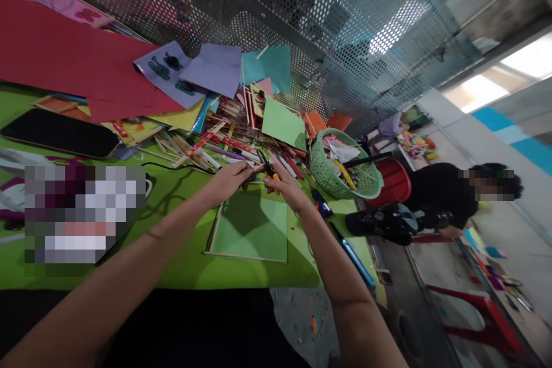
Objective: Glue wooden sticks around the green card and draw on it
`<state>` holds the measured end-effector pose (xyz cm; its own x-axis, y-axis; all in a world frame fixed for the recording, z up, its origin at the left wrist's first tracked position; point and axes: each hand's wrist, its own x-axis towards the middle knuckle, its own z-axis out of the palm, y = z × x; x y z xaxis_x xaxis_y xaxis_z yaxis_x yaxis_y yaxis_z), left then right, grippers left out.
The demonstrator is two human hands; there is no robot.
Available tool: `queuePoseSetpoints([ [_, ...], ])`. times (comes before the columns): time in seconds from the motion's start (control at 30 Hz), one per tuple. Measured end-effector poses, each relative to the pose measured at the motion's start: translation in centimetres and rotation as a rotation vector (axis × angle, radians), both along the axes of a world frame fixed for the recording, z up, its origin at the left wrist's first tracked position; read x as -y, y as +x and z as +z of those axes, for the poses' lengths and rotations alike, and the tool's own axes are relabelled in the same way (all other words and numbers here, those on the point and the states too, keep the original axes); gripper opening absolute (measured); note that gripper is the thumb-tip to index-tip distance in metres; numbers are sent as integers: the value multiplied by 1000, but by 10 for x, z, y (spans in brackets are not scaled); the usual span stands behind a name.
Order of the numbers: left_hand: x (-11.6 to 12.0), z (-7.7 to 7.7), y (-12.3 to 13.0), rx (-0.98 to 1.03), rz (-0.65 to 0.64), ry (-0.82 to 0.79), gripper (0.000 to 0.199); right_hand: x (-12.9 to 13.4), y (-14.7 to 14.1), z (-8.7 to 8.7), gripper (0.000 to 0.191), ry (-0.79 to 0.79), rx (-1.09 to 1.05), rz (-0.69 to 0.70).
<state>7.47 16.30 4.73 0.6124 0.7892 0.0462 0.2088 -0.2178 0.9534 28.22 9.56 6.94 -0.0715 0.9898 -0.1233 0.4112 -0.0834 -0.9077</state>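
Observation:
Over the green table (181, 270), my right hand (282, 181) is closed around scissors (271, 171) with orange handles and dark blades. Close beside it on the left, my left hand (233, 180) pinches a thin, light wooden stick (259, 168) by the scissor blades. Just below both hands lies a green paper square (252, 230), with thin sticks along its left and bottom edges. Behind the hands is a pile of sticks and colored pens (224, 146).
A green basket (319, 167) of scraps stands right of the hands, beside a red bucket (393, 181). A black phone (60, 133) lies at left. Colored papers (215, 66) lean near a perforated metal panel (302, 6). A person (444, 192) in black is at right.

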Motion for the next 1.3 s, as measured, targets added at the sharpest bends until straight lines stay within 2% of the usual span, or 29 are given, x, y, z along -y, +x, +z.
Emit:
queuePoseSetpoints([
  [0.1, 1, -1, 0, 0, 6, -14, 43, 0, 0, 1, 44, -7, -11, -15],
  [0.33, 2, 1, 0, 11, 7, -49, 43, 0, -1, 4, 43, 17, 27, 52],
  [0.6, 2, 2, 0, 15, -1, -53, 41, 0, -3, -1, 52, -8, 34, -39],
  [0.87, 2, 3, 1, 40, 6, -44, 41, 0, -5, -6, 44, 35, 89, -53],
  [1.0, 0, 1, 0, 36, 29, -41, 39, -9, 5, -1, 39, 150, 383, -105],
  [1.07, -2, 1, -1, 30, 49, -26, 36, -18, 12, 2, 45, 192, 646, -151],
  [1.17, -6, -1, -2, 6, 87, 29, 30, -36, 23, 3, 56, 174, 1032, -152],
  [1.23, -9, -1, -3, -19, 93, 77, 26, -47, 28, 1, 59, 191, 1174, -147],
  [1.3, -10, -1, -3, -47, 97, 135, 25, -52, 31, -1, 59, 252, 1228, -153],
])
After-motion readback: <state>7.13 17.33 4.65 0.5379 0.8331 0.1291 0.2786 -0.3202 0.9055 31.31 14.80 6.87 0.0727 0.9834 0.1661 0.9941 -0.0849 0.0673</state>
